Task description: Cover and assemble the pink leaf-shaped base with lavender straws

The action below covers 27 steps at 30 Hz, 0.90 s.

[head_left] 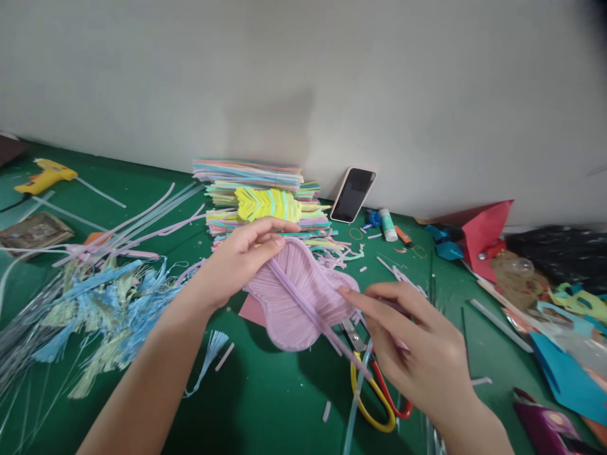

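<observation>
A lilac butterfly shape [289, 303], made of rows of pipe cleaners, is held up over the green table. A lilac pipe cleaner strip runs diagonally across it, its end sticking out at the lower right. My left hand [251, 249] pinches the upper left edge between thumb and fingers. At the right edge my right hand [408, 341] is closed, with its index fingertip against the lilac piece. Its other fingers are curled, and their inner side is partly hidden. Scissors [384, 404] with yellow and red handles lie beneath the right hand.
Behind my hands are stacked pipe cleaners [246, 172], a yellow pipe cleaner piece [268, 205], a phone [353, 194] leaning on the wall and a glue stick [387, 225]. Blue tassels [142, 309] and a yellow glue gun [45, 175] lie left; a red paper piece [486, 237] stands right.
</observation>
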Each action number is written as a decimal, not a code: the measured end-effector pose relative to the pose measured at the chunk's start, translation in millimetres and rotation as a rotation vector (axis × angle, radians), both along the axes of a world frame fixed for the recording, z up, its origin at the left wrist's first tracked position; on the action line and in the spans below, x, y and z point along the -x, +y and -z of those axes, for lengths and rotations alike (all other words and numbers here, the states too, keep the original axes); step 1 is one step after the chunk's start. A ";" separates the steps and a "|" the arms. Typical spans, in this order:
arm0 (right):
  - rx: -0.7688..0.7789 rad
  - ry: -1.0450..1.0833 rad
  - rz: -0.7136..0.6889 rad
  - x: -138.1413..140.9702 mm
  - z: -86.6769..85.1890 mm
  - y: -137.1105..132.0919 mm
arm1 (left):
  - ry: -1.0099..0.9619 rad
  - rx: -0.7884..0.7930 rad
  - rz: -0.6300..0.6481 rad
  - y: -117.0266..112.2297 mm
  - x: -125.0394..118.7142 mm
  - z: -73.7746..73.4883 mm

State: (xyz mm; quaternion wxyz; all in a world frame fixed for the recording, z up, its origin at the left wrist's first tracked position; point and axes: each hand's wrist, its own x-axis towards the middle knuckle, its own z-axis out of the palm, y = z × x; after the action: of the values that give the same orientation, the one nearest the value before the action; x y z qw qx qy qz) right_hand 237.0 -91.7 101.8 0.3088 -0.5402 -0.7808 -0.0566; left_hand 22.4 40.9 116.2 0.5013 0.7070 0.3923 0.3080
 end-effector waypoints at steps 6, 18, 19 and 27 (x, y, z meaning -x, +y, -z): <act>-0.024 -0.111 -0.034 -2.3 -9.9 3.5 | -0.018 0.045 -0.048 0.2 -6.5 6.8; -0.018 -0.237 -0.106 2.1 -23.2 -0.9 | -0.119 -0.150 -0.090 -1.0 -9.8 16.6; -0.025 -0.238 -0.105 2.4 -23.5 -3.6 | -0.121 -0.147 -0.092 -1.4 -9.1 17.7; -0.024 -0.233 -0.083 2.1 -18.4 -7.2 | -0.191 -0.137 -0.042 -1.0 -4.9 16.8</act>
State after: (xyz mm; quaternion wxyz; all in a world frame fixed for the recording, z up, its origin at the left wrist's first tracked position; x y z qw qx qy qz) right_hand 234.8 -98.8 120.2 0.2247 -0.4933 -0.8324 -0.1155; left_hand 27.3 39.8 99.5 0.4803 0.6987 0.3354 0.4106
